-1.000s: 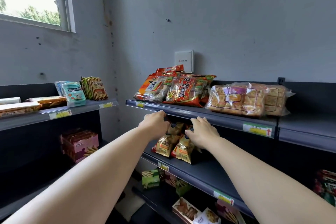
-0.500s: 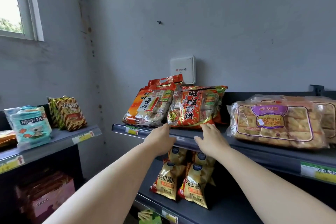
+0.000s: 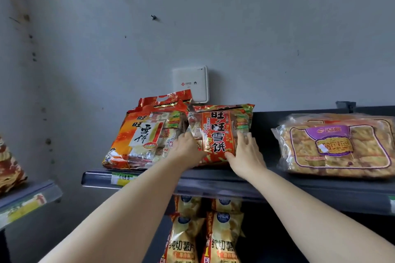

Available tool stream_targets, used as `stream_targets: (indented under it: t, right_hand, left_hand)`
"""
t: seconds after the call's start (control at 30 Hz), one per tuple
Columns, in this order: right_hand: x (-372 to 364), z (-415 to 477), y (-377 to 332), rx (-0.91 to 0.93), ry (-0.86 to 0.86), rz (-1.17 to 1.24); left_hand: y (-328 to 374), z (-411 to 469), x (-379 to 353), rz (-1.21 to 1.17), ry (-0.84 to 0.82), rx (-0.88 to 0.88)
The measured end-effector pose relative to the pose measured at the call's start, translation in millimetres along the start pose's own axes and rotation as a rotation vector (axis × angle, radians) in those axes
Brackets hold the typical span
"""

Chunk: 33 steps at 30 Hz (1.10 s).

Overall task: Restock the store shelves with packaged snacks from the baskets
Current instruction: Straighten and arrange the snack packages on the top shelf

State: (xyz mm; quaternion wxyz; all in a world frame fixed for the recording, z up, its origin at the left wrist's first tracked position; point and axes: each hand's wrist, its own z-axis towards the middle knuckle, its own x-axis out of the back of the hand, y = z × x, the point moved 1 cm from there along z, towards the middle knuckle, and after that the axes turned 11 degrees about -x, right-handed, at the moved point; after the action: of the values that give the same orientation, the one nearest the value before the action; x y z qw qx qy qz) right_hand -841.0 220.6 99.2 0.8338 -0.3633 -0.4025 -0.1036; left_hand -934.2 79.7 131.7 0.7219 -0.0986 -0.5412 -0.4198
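A red rice-cracker bag (image 3: pixel 218 134) leans upright on the dark top shelf (image 3: pixel 213 184). My left hand (image 3: pixel 186 149) holds its left edge, with the fingertips tucked between it and the orange rice-cracker bag (image 3: pixel 145 141) beside it. My right hand (image 3: pixel 245 153) holds its lower right side, thumb on the front near the bottom and fingers up along the edge. A third red bag (image 3: pixel 171 98) stands behind the orange one. On the shelf below stand two yellow potato-chip bags (image 3: pixel 186 239), partly hidden by my forearms.
A large clear pack of bread cakes (image 3: pixel 337 145) lies on the top shelf to the right. A white router box (image 3: pixel 190 83) is fixed to the grey wall behind the bags. At the left, another shelf (image 3: pixel 27 200) carries a red-brown pack (image 3: pixel 10 168).
Both hands rose from the yellow chip bags on the lower shelf, past the shelf edge, to the red rice-cracker bag on top. The view moved closer and tilted up.
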Motion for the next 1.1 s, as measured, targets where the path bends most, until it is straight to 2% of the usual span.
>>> stream_targets:
  t: [0.23, 0.4, 0.53, 0.7, 0.8, 0.97, 1.1]
  right_hand:
    - [-24.8, 4.3, 0.9, -0.233, 0.004, 0.02]
    - [-27.1, -0.4, -1.6, -0.245, 0.125, -0.091]
    - [-26.4, 1.0, -2.1, -0.27, 0.214, -0.116]
    - [-22.9, 14.2, -7.3, -0.251, 0.262, -0.274]
    - [-23.4, 18.6, -9.5, -0.211, 0.211, -0.254]
    - [-31.6, 21.5, -2.4, -0.109, 0.1, -0.146]
    - [-36.5, 25.5, 1.2, -0.095, -0.081, -0.105]
  left_hand:
    - [-30.8, 16.5, -18.2, -0.117, -0.145, 0.005]
    - [-36.3, 26.3, -34.2, 0.032, -0.052, -0.074]
    - [-40.6, 35.4, -42.5, 0.038, 0.019, -0.112]
    - [-35.0, 45.4, -46.1, 0.185, 0.006, -0.165]
    - [-32.3, 51.0, -45.9, 0.218, 0.019, -0.173]
    - [-28.7, 57.9, -51.8, 0.095, 0.018, -0.168]
    - [-22.9, 61.8, -61.5, -0.029, -0.025, -0.122]
